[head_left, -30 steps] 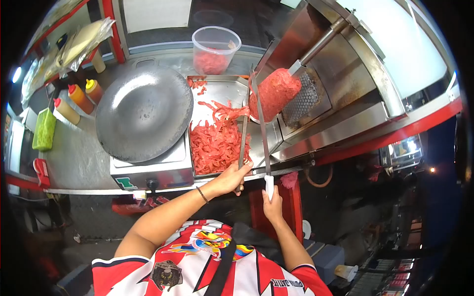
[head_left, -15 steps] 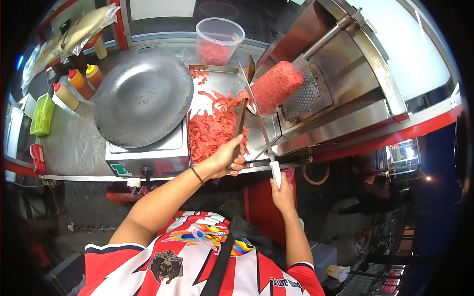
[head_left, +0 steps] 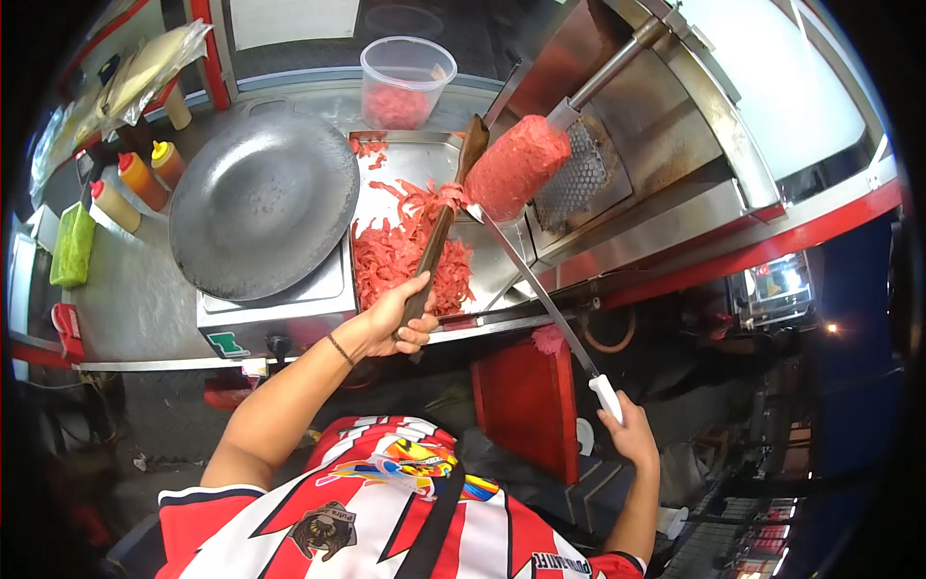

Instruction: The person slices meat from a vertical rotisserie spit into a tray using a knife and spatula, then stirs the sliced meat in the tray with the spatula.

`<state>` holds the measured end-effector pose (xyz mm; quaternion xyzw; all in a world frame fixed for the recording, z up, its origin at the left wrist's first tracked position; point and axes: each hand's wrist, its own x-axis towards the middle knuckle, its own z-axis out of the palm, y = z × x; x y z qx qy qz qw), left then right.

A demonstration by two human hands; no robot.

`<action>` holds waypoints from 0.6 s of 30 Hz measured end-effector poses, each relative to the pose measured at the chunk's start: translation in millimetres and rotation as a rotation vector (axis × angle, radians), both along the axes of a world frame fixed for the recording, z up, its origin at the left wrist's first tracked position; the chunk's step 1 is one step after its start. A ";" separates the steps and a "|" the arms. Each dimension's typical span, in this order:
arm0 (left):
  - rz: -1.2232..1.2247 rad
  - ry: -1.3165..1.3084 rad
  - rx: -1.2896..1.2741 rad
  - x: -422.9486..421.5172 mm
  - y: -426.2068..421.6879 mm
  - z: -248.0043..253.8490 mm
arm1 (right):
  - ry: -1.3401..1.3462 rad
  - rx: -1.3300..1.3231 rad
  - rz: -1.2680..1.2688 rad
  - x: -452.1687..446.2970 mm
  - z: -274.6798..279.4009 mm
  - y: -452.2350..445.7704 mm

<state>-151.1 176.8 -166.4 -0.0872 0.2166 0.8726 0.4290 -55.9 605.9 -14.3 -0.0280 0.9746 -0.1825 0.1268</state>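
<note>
My left hand (head_left: 400, 317) is closed round the handle of a dark wooden paddle (head_left: 436, 249), whose broad end stands beside the meat cone. Some red strips lie across the paddle. In my right hand (head_left: 629, 429) is the white handle of a long knife (head_left: 550, 304); its blade slants up and left, with the tip at the lower edge of the meat cone (head_left: 517, 168). The cone sits tilted on a metal rod. Left of it, a steel tray (head_left: 394, 174) holds a pile of shredded red meat (head_left: 410, 259).
A clear bucket (head_left: 407, 85) with red meat stands behind the tray. Left are a large black pan (head_left: 265, 206) on a stove, several sauce bottles (head_left: 142, 181) and a green container (head_left: 72, 244). A metal grill (head_left: 579, 174) is behind the cone.
The knife has swung down and right, its handle now farther from the counter. My left hand and the paddle's handle have shifted left, and the paddle leans more.
</note>
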 end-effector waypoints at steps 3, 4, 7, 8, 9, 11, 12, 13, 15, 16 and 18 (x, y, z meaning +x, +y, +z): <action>-0.022 0.037 -0.136 16.3 -3.6 -0.8 | -0.004 0.031 -0.027 -1.6 12.7 -4.8; -0.026 0.049 -0.184 24.2 -7.7 2.3 | -0.006 0.022 -0.024 -3.5 16.7 -6.6; -0.040 0.126 -0.312 39.5 -19.1 -7.2 | -0.012 -0.076 -0.035 -7.2 17.7 6.0; -0.018 0.154 -0.354 41.7 -13.6 -9.7 | -0.046 -0.166 -0.093 -8.6 9.7 11.0; -0.007 0.178 -0.398 46.2 -5.2 -9.6 | -0.085 -0.258 -0.161 -6.2 3.3 13.0; 0.024 0.327 -0.436 48.2 30.2 -32.8 | 0.002 -0.493 -0.224 -16.8 -23.9 -41.6; 0.060 0.388 -0.489 53.5 47.2 -29.8 | 0.120 -0.507 -0.151 -25.0 -41.3 -73.8; 0.100 0.448 -0.539 57.1 60.2 -26.7 | 0.069 -0.714 -0.255 -33.4 -62.0 -98.2; 0.091 0.495 -0.543 61.4 66.6 -13.2 | 0.110 -0.937 -0.272 -63.5 -90.7 -142.6; 0.081 0.487 -0.565 62.7 69.9 -16.6 | 0.200 -0.865 -0.196 -81.9 -90.0 -162.9; 0.074 0.490 -0.585 63.1 70.3 -18.4 | 0.275 -0.837 -0.151 -118.1 -83.7 -194.8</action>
